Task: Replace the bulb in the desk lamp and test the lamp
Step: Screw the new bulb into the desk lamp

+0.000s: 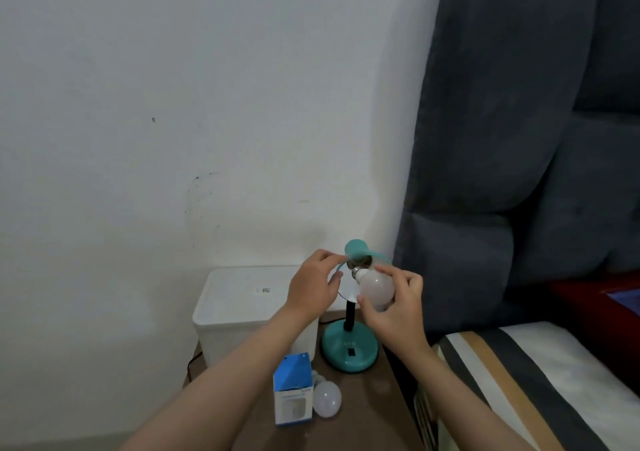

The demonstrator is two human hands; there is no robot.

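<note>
White lidded box (242,298) on brown nightstand (363,416), grey headboard (502,121), striped bedding (540,381)

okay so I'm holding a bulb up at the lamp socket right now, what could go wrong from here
The bulb meets the socket at a slant, so it may cross-thread. The left hand only pinches the shade, so the lamp could twist. The loose bulb on the table could roll.

on the bedside table (367,412): lamp (349,348) at back right, bin (242,308) to its left, carton (292,390) in front, spare bulb (327,398) touching the carton's right side, bed (540,374) right of the table.
</note>
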